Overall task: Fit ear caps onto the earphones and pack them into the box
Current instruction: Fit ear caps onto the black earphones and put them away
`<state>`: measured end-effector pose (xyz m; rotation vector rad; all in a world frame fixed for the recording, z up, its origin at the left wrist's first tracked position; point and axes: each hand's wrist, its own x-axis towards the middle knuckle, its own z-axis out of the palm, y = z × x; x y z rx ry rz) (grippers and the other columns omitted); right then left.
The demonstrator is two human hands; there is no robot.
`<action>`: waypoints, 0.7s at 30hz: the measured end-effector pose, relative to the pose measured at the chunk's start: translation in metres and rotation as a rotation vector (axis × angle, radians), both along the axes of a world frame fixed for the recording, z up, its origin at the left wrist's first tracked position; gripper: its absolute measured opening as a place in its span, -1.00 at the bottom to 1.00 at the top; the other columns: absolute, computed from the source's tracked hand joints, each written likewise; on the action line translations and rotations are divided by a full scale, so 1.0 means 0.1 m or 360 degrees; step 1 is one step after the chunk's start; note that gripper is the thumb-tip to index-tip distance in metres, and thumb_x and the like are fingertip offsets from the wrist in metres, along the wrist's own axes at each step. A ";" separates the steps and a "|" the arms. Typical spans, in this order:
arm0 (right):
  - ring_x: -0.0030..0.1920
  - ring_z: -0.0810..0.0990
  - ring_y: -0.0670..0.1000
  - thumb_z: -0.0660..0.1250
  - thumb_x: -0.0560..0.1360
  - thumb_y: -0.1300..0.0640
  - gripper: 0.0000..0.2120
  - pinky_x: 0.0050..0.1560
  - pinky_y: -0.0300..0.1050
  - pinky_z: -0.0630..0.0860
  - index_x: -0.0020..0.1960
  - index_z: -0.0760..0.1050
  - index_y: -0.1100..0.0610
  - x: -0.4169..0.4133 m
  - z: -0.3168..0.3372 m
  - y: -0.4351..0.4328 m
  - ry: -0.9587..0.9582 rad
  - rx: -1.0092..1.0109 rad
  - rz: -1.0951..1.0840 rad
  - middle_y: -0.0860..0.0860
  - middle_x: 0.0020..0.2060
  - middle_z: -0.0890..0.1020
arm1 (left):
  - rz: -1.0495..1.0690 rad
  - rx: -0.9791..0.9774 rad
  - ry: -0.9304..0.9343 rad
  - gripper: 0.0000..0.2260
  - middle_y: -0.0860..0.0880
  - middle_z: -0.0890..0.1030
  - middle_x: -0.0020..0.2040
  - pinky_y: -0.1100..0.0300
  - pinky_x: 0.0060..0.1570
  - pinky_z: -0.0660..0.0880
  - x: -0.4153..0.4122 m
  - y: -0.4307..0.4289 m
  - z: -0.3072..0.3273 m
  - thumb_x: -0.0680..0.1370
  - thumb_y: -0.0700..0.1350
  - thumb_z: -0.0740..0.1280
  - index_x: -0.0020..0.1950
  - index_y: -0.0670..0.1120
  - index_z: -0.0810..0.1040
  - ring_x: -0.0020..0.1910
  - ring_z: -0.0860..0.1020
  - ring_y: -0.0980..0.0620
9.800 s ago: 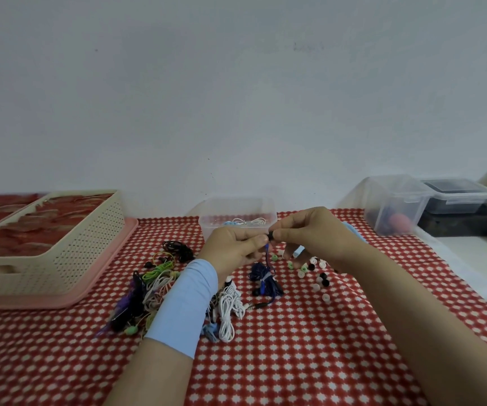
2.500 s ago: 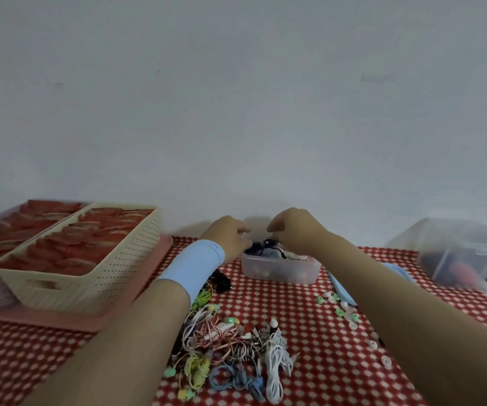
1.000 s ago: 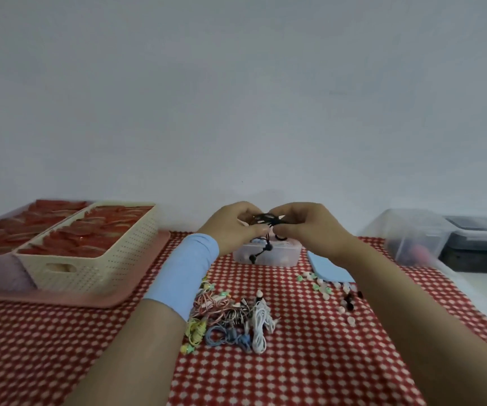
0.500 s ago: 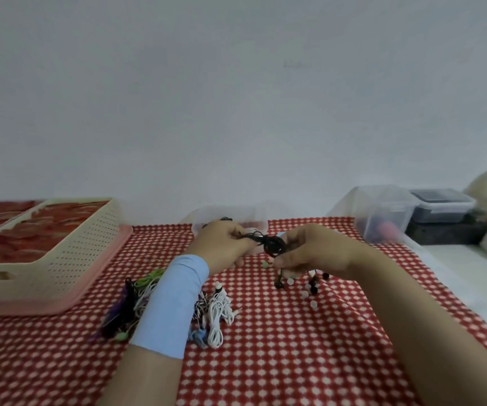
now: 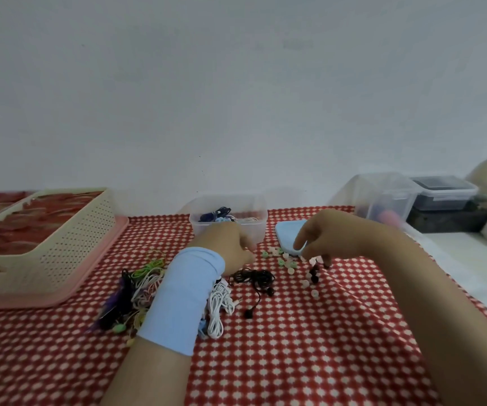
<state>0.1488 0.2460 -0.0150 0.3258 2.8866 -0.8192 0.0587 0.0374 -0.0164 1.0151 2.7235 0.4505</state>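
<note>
The black earphones [image 5: 254, 278] lie in a loose coil on the red checked cloth, with both buds trailing toward me. My left hand [image 5: 230, 244], with a light blue sleeve on its wrist, hovers just behind the coil with loosely curled fingers and nothing visible in them. Spread above the scattered ear caps [image 5: 290, 263], my right hand [image 5: 330, 238] has its index finger out, and its other fingertips reach down among the white and black caps. The clear box [image 5: 258, 221] behind my hands holds several packed earphones.
A tangle of coloured and white earphones [image 5: 145, 288] lies left of my forearm. A cream basket [image 5: 55, 244] on a pink tray stands at the far left. The blue lid [image 5: 287, 232] lies beside the box. Clear and dark containers [image 5: 388, 197] stand at the right.
Both hands let go of the black earphones, which now lie on the cloth. My right hand moved right and down onto the ear caps.
</note>
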 end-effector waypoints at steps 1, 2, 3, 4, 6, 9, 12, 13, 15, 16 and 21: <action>-0.31 0.69 -0.15 0.47 0.52 0.18 -0.82 -0.15 -0.26 0.57 0.01 0.68 -0.10 0.01 0.00 0.04 -0.0020 0.0022 -0.0016 -0.14 -0.18 0.73 | -0.0069 0.0092 -0.0055 -0.84 0.17 0.62 0.14 0.24 0.11 0.47 0.01 0.00 0.00 0.54 -0.02 0.40 0.09 0.14 0.67 0.05 0.57 0.15; -0.29 0.69 -0.13 0.48 0.51 0.21 -0.78 -0.17 -0.28 0.55 -0.03 0.69 -0.13 0.02 -0.02 0.08 -0.0054 0.0045 -0.0031 -0.15 -0.18 0.73 | -0.0157 0.0122 -0.0130 -0.85 0.20 0.64 0.10 0.26 0.11 0.47 0.03 0.01 -0.01 0.53 -0.05 0.41 0.07 0.15 0.68 0.02 0.56 0.21; -0.26 0.69 -0.12 0.48 0.49 0.24 -0.73 -0.19 -0.30 0.54 -0.05 0.70 -0.15 0.03 -0.04 0.10 -0.0096 0.0071 -0.0043 -0.17 -0.20 0.72 | -0.0247 0.0095 -0.0193 -0.84 0.22 0.65 0.08 0.28 0.12 0.47 0.06 0.03 -0.03 0.52 -0.07 0.43 0.06 0.14 0.69 -0.01 0.56 0.25; -0.24 0.69 -0.11 0.49 0.47 0.27 -0.71 -0.19 -0.31 0.53 -0.04 0.71 -0.15 0.03 -0.06 0.12 -0.0144 0.0111 -0.0051 -0.18 -0.22 0.71 | -0.0323 0.0022 -0.0226 -0.82 0.21 0.65 0.07 0.28 0.12 0.48 0.08 0.05 -0.06 0.51 -0.08 0.45 0.07 0.14 0.70 -0.03 0.56 0.26; -0.18 0.66 -0.13 0.51 0.46 0.24 -0.72 -0.13 -0.30 0.50 0.04 0.72 -0.11 0.00 -0.12 0.11 -0.0235 0.0228 -0.0036 -0.22 -0.21 0.67 | -0.0417 -0.0139 -0.0227 -0.77 0.16 0.65 0.09 0.28 0.07 0.51 0.12 0.10 -0.12 0.48 -0.10 0.47 0.11 0.13 0.69 -0.06 0.56 0.21; -0.08 0.62 -0.09 0.57 0.43 0.13 -0.77 -0.03 -0.24 0.49 0.06 0.73 -0.09 -0.05 -0.21 0.06 -0.0276 0.0357 -0.0038 -0.19 -0.13 0.67 | -0.0457 -0.0238 -0.0165 -0.74 0.11 0.64 0.13 0.26 0.08 0.50 0.14 0.17 -0.20 0.47 -0.11 0.48 0.13 0.11 0.69 -0.01 0.57 0.13; -0.04 0.63 -0.05 0.59 0.40 0.06 -0.85 0.05 -0.17 0.55 -0.02 0.76 -0.05 -0.08 -0.28 0.10 -0.0236 0.0335 -0.0099 -0.12 -0.08 0.71 | -0.0450 -0.0222 -0.0160 -0.78 0.11 0.66 0.11 0.22 0.15 0.51 0.13 0.19 -0.23 0.48 -0.09 0.47 0.11 0.09 0.70 0.00 0.58 0.13; -0.05 0.65 -0.05 0.58 0.41 0.06 -0.87 0.04 -0.17 0.57 -0.04 0.76 -0.05 -0.08 -0.28 0.11 -0.0214 0.0304 -0.0102 -0.13 -0.09 0.72 | -0.0433 -0.0158 -0.0173 -0.80 0.13 0.67 0.08 0.22 0.14 0.51 0.12 0.19 -0.24 0.49 -0.08 0.47 0.10 0.08 0.71 -0.02 0.59 0.15; -0.11 0.69 -0.05 0.53 0.47 0.11 -0.91 -0.03 -0.21 0.60 -0.05 0.75 -0.05 -0.05 -0.24 0.13 -0.0126 0.0199 -0.0096 -0.16 -0.14 0.73 | -0.0367 0.0055 -0.0199 -0.85 0.18 0.66 0.00 0.25 0.08 0.49 0.10 0.18 -0.25 0.50 -0.04 0.45 0.05 0.08 0.71 -0.07 0.56 0.23; -0.17 0.70 -0.06 0.51 0.49 0.14 -0.89 -0.07 -0.22 0.61 -0.04 0.75 -0.04 -0.04 -0.21 0.12 -0.0070 0.0137 -0.0096 -0.15 -0.16 0.73 | -0.0320 0.0172 -0.0211 -0.88 0.21 0.63 -0.03 0.26 0.05 0.46 0.08 0.18 -0.25 0.51 -0.02 0.44 0.03 0.09 0.70 -0.09 0.53 0.26; -0.40 0.63 -0.14 0.43 0.55 0.19 -0.84 -0.15 -0.16 0.65 0.05 0.72 -0.02 -0.02 -0.11 0.03 0.0219 -0.0117 -0.0070 -0.14 -0.19 0.72 | -0.0136 0.0647 -0.0290 -0.92 0.15 0.66 -0.03 0.19 0.11 0.51 0.02 0.16 -0.26 0.55 0.01 0.39 0.00 0.05 0.62 -0.03 0.58 0.20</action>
